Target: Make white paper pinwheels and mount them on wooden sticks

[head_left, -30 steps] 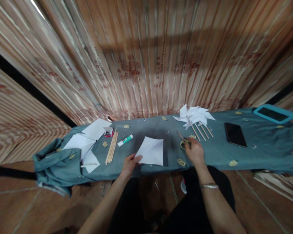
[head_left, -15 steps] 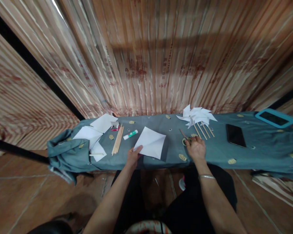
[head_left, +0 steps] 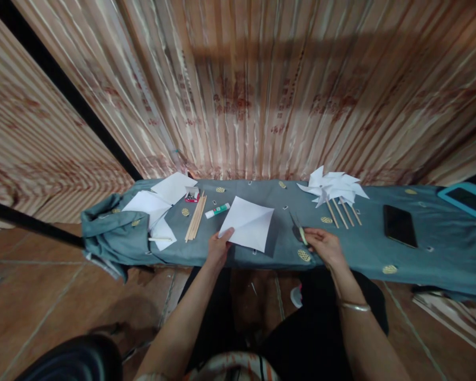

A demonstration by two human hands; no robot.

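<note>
My left hand (head_left: 219, 246) pinches the lower left corner of a white square sheet of paper (head_left: 248, 222), thumb on top. Faint crease lines run across the sheet, which is tilted and casts a shadow on the cloth. To the right, my right hand (head_left: 324, 244) grips a pair of scissors (head_left: 302, 235) with pale green handles, blades pointing up and left, a short way from the paper. A glue stick (head_left: 218, 210) lies just left of the sheet, beside a bundle of wooden sticks (head_left: 195, 217).
White paper pinwheels (head_left: 333, 186) on sticks lie at the back right, near a black phone (head_left: 400, 226) and a blue-framed tablet (head_left: 468, 200). On the left are more white sheets (head_left: 150, 207) and a small red box (head_left: 192, 194). A patterned green cloth (head_left: 269, 188) covers the narrow table.
My right hand has lifted the scissors off the cloth and turned them, blades up and left. My left hand still holds the paper. The camera view has shifted slightly.
</note>
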